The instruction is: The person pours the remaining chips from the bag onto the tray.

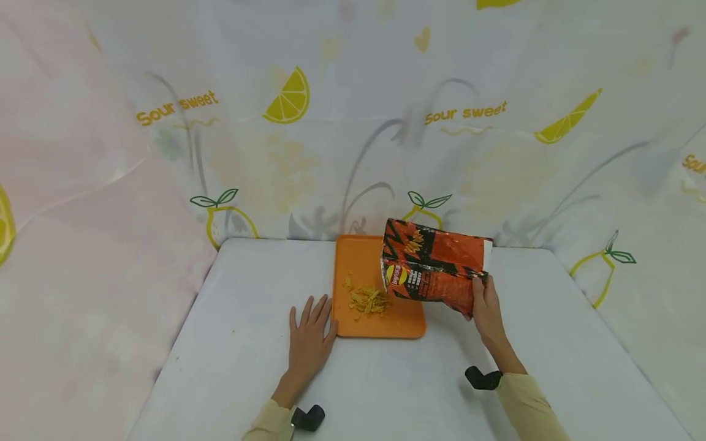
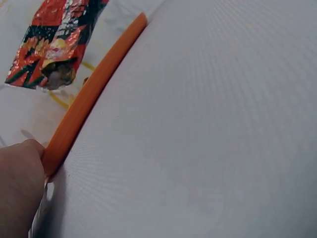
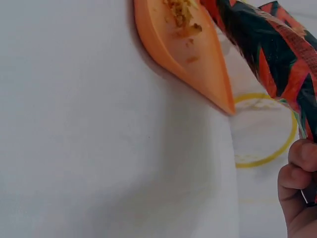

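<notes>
A red and black chip bag [image 1: 436, 263] hangs tilted over the right part of an orange tray [image 1: 380, 327], its mouth toward the left. My right hand [image 1: 486, 309] grips the bag's right, bottom end. In the right wrist view, curled fingers [image 3: 299, 163] hold the crinkled bag [image 3: 277, 54]. A small heap of yellow chip sticks [image 1: 368, 300] lies on the tray. With fingers spread and straight, my left hand [image 1: 311, 337] rests flat on the table, its thumb touching the tray's left edge. The left wrist view shows that thumb [image 2: 22, 173] against the tray's side [image 2: 89, 99].
The white table [image 1: 248, 288] carries a few tiny crumbs left of the left hand. Behind it hangs a pale curtain [image 1: 353, 122] printed with lemons and words. Black wrist straps [image 1: 309, 418] sit on both arms.
</notes>
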A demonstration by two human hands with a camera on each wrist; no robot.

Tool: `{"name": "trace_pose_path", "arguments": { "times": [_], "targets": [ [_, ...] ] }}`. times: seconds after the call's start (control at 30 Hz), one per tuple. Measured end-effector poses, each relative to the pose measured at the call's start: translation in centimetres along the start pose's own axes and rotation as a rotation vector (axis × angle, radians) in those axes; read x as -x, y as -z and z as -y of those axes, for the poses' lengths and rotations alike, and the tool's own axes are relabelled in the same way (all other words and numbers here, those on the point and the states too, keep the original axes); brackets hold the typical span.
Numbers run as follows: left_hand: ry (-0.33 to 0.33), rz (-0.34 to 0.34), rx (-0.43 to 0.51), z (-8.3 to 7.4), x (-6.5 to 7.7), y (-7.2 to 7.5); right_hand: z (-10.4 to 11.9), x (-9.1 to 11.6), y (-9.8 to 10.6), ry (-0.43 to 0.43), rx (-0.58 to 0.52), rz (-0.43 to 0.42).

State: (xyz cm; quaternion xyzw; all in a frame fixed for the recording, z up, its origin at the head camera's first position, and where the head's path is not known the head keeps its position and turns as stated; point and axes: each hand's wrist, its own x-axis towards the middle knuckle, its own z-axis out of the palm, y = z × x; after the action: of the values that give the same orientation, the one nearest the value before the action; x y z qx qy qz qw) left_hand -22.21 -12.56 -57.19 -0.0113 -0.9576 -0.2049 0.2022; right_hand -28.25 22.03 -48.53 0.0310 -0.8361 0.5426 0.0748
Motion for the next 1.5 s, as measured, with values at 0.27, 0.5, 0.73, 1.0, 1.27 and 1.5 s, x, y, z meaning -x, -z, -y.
{"name": "trace_pose_path", "arguments": {
  "times": [0.27,0.5,0.73,1.0,1.27,1.5],
  "targets": [
    [0.027,0.011,0.000,-0.2,-0.1,-0.1,0.2,0.0,-0.3,0.072,0.064,-0.004],
    [0.026,0.017,0.016,-0.2,-0.1,-0.2,0.4,0.1,-0.2,0.040,0.079,-0.069],
    [0.023,0.014,0.002,-0.1,-0.2,-0.2,2.7,1.1,0.0,0.037,0.059,-0.076],
    [0.016,0.024,0.003,0.1,-0.3,-0.3,1.8,0.8,0.2,0.054,0.129,-0.042],
    [0.017,0.026,0.011,-0.2,-0.3,0.0,-0.1,0.2,0.3,0.090,0.198,-0.044],
    [0.022,0.023,0.013,-0.3,-0.3,0.0,0.0,0.2,0.6,0.076,0.195,-0.054]
  ]
}}
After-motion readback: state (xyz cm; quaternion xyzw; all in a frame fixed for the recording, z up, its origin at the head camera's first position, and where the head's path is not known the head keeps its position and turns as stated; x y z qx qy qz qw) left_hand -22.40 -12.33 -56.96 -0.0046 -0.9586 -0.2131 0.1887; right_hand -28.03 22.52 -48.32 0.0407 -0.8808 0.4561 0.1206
